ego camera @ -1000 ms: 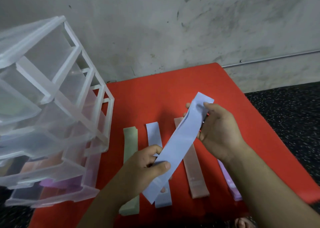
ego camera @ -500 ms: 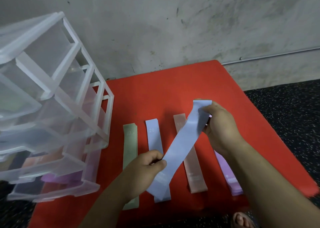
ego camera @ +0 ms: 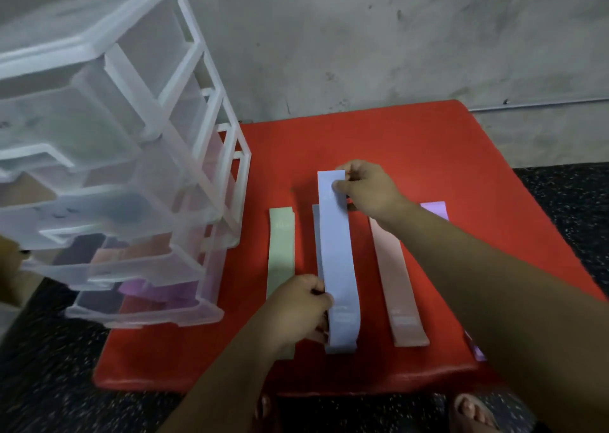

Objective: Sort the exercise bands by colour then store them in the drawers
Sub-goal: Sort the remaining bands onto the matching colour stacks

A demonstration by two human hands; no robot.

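A light blue exercise band lies lengthwise over a second blue band on the red table. My right hand pinches its far end and my left hand pinches its near end. A green band lies to the left, a pink band to the right, and a purple band further right, mostly hidden by my right forearm. The clear plastic drawer unit stands at the table's left; bands show through its lower drawers.
A grey wall rises behind the table. Dark speckled floor surrounds it. My toes show under the table's front edge. Bare red surface lies beyond the bands.
The blue band was held slanted above the table; both hands have turned it straight and lowered it onto the other blue band. The camera moved closer and shifted right.
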